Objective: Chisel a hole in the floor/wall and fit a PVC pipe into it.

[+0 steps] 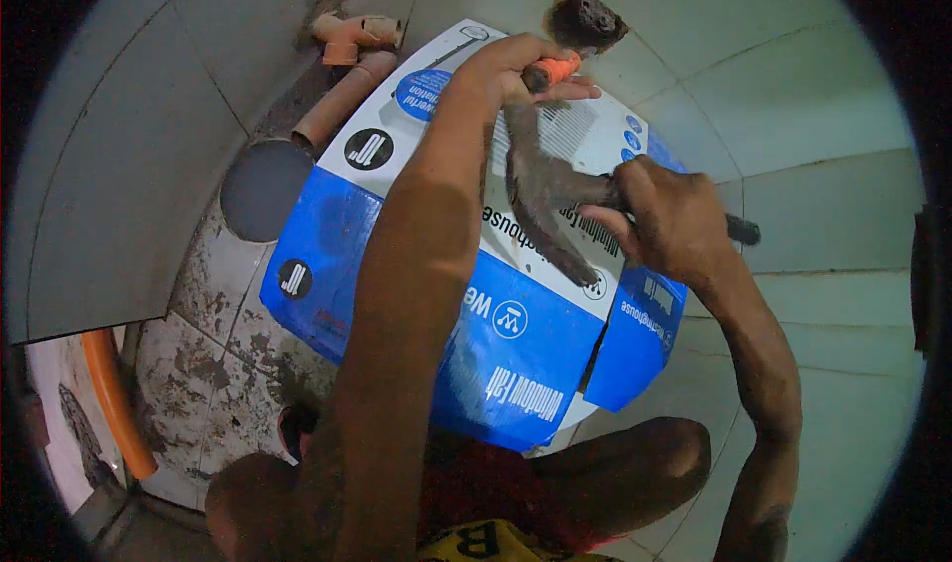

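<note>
My left hand (511,64) is wrapped round an orange-gripped chisel (557,70), held up by a rough hole (585,22) in the tiled wall. The chisel's dark butt end faces back toward me, and its tip is hidden. In my right hand (666,215) is the dark handle of a worn claw hammer (540,190). The hammer head lies just below the chisel's butt end, and I cannot tell whether they touch. Under both hands a blue and white cardboard sheet (397,255) is spread over the floor.
Left of the cardboard, an orange-brown pipe (347,96) with a branched fitting (359,35) runs along the wall. A round grey disc (266,190) is beside it. An orange curved tube (114,403) stands at the lower left. My bent knees flank the near edge.
</note>
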A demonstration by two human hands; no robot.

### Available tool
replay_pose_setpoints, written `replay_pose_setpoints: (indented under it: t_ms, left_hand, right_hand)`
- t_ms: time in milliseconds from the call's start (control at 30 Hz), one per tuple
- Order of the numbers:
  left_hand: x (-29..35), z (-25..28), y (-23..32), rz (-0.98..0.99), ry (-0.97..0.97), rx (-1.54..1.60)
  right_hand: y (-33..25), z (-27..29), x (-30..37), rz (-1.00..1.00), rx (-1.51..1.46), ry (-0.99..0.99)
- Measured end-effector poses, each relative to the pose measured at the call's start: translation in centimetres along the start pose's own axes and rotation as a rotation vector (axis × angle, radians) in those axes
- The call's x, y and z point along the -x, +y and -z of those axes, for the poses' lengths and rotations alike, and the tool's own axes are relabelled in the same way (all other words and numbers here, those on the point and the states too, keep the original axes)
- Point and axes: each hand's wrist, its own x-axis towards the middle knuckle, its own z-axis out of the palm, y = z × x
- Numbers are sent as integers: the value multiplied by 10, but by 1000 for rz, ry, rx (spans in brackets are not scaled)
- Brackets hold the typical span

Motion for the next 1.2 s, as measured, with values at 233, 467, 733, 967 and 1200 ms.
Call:
replay_pose_setpoints:
  t_ms: [233, 467, 733, 967, 1200]
  left_hand:
    - [-7, -3, -4, 42, -47, -35]
    - [-2, 6, 0, 83, -43, -83]
    - [6, 15, -6, 65, -70, 4]
    - [8, 16, -10, 85, -77, -50]
    - [-15, 13, -30, 41, 38, 26]
  right_hand:
    - [27, -28, 0, -43, 123, -71]
    - [5, -22, 2, 43, -50, 17]
    - [-11, -16, -2, 148, -60, -10]
    - [-26, -17, -3, 23, 81, -43]
    - [0, -20, 2, -118, 138, -112]
